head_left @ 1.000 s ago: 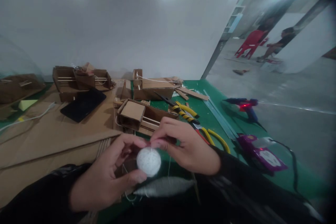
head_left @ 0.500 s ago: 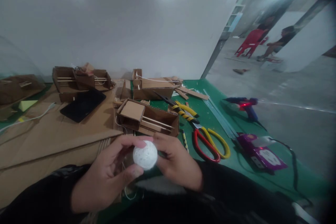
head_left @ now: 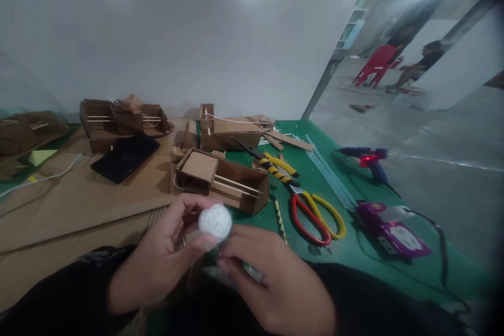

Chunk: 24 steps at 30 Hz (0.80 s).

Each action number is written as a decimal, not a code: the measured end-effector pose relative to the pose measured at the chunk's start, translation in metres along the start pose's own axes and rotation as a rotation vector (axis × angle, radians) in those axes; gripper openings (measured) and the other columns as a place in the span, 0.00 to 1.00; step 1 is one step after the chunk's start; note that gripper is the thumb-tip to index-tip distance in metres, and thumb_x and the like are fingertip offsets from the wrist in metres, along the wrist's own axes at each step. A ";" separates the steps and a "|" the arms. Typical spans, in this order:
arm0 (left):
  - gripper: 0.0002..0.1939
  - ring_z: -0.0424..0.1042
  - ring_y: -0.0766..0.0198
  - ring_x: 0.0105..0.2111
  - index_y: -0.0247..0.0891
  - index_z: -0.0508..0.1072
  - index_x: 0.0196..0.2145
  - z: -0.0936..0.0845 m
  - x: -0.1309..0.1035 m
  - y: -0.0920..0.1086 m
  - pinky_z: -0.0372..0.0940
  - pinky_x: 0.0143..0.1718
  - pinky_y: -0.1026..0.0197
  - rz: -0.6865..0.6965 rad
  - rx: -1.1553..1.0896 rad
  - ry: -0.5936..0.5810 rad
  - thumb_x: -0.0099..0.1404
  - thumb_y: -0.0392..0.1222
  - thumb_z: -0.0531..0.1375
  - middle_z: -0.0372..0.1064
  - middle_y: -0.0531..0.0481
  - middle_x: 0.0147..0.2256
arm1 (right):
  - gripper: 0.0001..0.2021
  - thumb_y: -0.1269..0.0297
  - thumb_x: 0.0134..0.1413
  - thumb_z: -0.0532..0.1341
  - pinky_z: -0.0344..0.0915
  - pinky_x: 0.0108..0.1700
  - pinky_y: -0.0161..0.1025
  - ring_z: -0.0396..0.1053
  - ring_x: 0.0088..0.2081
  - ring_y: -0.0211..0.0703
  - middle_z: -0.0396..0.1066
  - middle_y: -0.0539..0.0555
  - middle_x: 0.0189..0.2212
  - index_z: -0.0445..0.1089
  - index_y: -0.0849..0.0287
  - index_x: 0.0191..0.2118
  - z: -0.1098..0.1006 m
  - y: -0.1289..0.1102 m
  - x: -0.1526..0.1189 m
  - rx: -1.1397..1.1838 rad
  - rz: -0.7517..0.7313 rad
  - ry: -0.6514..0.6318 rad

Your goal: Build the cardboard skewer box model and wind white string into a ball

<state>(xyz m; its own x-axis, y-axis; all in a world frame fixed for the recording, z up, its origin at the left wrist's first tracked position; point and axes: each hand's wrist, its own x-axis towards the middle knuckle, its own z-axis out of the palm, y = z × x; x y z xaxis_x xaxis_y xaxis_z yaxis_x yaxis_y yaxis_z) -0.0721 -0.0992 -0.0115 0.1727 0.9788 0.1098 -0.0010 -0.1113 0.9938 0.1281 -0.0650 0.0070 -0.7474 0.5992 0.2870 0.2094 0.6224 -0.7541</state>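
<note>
My left hand (head_left: pixel 157 257) is closed around a small white ball of string (head_left: pixel 215 222), thumb below and fingers behind it. The ball's surface shows wound strands. Just right of and below the ball, my right hand (head_left: pixel 271 278) has its thumb and forefinger pinched together; whatever lies between them is too small and blurred to make out. A faint thin strand hangs below the ball between the hands. Beyond them sits an open cardboard box (head_left: pixel 240 176) with wooden sticks across it.
Red-and-yellow-handled scissors (head_left: pixel 315 218), pliers (head_left: pixel 271 163) and a striped craft knife (head_left: pixel 279 218) lie to the right. Farther right are a glue gun (head_left: pixel 366 157) and a purple power strip (head_left: pixel 394 231). A black tablet (head_left: pixel 126 157) rests on cardboard at left.
My right hand has come off the ball, moving down and toward me, with its fingers now pinched. The left hand keeps the ball, turned and slightly shifted.
</note>
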 end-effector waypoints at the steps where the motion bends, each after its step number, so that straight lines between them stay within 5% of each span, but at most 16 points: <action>1: 0.14 0.69 0.62 0.51 0.49 0.67 0.51 -0.001 0.001 0.001 0.66 0.51 0.66 -0.005 0.003 -0.018 0.68 0.41 0.62 0.67 0.50 0.54 | 0.07 0.76 0.60 0.55 0.59 0.33 0.33 0.63 0.32 0.37 0.67 0.52 0.29 0.66 0.62 0.31 -0.004 -0.002 0.000 -0.030 -0.035 0.010; 6: 0.16 0.67 0.55 0.54 0.45 0.71 0.53 -0.006 0.003 0.003 0.66 0.52 0.62 0.045 0.085 -0.126 0.68 0.40 0.61 0.65 0.44 0.54 | 0.06 0.78 0.58 0.56 0.58 0.32 0.35 0.60 0.33 0.39 0.64 0.53 0.29 0.66 0.61 0.33 -0.032 -0.008 0.005 -0.210 -0.212 0.008; 12: 0.18 0.69 0.62 0.48 0.51 0.67 0.52 -0.004 -0.004 0.003 0.66 0.48 0.66 -0.114 -0.057 -0.184 0.66 0.41 0.65 0.69 0.51 0.48 | 0.05 0.73 0.64 0.58 0.61 0.35 0.34 0.63 0.34 0.39 0.67 0.54 0.31 0.71 0.62 0.37 -0.048 0.005 0.024 -0.145 -0.295 0.050; 20: 0.15 0.66 0.62 0.53 0.51 0.70 0.48 -0.003 -0.007 0.003 0.64 0.50 0.68 -0.015 -0.018 -0.118 0.65 0.40 0.65 0.56 0.53 0.58 | 0.12 0.61 0.65 0.59 0.64 0.35 0.34 0.67 0.32 0.38 0.71 0.53 0.30 0.73 0.63 0.34 -0.017 0.045 0.032 0.156 -0.041 0.134; 24: 0.14 0.64 0.60 0.57 0.52 0.68 0.50 -0.001 -0.005 0.002 0.62 0.54 0.65 0.005 -0.037 -0.093 0.69 0.40 0.62 0.61 0.52 0.58 | 0.10 0.65 0.65 0.58 0.62 0.35 0.34 0.66 0.32 0.38 0.70 0.53 0.30 0.74 0.63 0.35 0.001 0.046 0.024 0.221 0.035 0.095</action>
<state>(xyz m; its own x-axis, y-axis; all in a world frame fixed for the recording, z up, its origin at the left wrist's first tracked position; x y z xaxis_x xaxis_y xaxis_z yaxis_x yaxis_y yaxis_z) -0.0737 -0.1043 -0.0098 0.2633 0.9579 0.1146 -0.0387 -0.1082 0.9934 0.1199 -0.0223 -0.0215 -0.6771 0.6698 0.3048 0.0833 0.4813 -0.8726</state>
